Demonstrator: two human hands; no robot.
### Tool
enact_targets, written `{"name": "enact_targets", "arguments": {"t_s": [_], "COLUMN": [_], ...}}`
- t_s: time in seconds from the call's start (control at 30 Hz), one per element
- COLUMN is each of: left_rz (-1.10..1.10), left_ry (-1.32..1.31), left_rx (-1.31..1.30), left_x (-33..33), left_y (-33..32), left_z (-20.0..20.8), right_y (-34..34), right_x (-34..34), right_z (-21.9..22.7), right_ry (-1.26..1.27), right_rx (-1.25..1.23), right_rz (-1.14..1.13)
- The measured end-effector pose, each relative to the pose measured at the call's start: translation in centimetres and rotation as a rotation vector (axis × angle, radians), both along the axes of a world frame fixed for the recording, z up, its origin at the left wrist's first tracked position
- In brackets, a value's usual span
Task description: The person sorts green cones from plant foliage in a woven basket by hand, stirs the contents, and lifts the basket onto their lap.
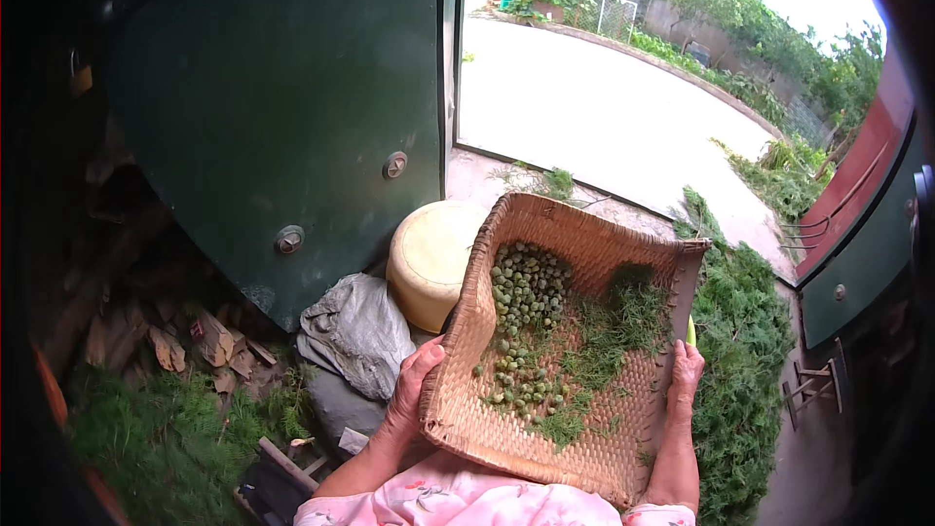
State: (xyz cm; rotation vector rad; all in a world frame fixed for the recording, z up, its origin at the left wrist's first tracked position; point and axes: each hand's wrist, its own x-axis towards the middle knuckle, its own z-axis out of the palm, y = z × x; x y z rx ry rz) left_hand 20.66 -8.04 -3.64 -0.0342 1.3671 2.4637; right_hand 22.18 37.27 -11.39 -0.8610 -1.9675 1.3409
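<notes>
A: Basket [596, 226]: position and hold?

B: Carried just over the shirt [477, 505], between both hands. Left wall gripped by the left hand [414, 385], thumb laid against the weave; remaining fingers mostly hidden behind it. Right edge clasped by the right hand [686, 370], fingers curled on it. A yellow-green strip [691, 332] is noted beside that hand; what it is cannot be told.

A: Contents?

B: Round green fruit [526, 287], massed along the left side and thinning toward the near edge. Feathery sprigs [635, 319] clumped at right, some strewn among the nearer fruit.

A: Weak points?

B: Spillage, chiefly. The right edge is judged the lowest; were it dipped by a slackened right hand, fruit could be rolled across the sprigs and lost into the branches [735, 360], where green on green would be hard to find. Sorting could be undone by a sharp shake, sprigs being mixed back in. By a swing leftward, the tub [440, 255] might be struck, and the load jolted.
</notes>
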Motion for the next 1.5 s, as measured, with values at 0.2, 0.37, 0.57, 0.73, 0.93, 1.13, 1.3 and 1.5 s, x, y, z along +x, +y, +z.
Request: {"name": "enact_targets", "arguments": {"t_s": [0.2,0.37,0.57,0.73,0.93,1.13,1.3,1.5], "left_rz": [-0.017,-0.023,-0.037,-0.036,-0.038,-0.053,-0.089,-0.272], "left_ry": [-0.017,-0.021,-0.030,-0.012,0.041,0.064,0.067,0.229], "left_rx": [0.051,0.041,-0.022,-0.079,-0.160,-0.146,-0.122,-0.306], "left_x": [-0.3,-0.6,-0.7,-0.6,-0.9,-1.5,-1.6,-5.1], "left_y": [0.0,0.2,0.4,0.5,0.5,0.0,-0.6,-0.3], "left_z": [-0.5,-0.8,0.1,1.0,2.0,1.6,2.1,2.4], "right_y": [0.7,1.3,0.3,0.6,-0.3,-0.3,-0.2,-1.0], "right_x": [0.3,0.7,1.6,1.5,1.4,2.1,3.3,3.7], "right_z": [-0.3,-1.7,-1.9,-2.6,-2.0,-3.5,-4.1,-2.2], "right_ry": [-0.043,0.004,-0.060,-0.106,-0.037,0.011,-0.029,-0.037], "right_rx": [-0.012,-0.032,-0.059,0.014,-0.047,-0.056,-0.025,-0.085], "right_rz": [0.048,0.042,-0.024,-0.032,-0.029,-0.051,-0.041,-0.095]}}
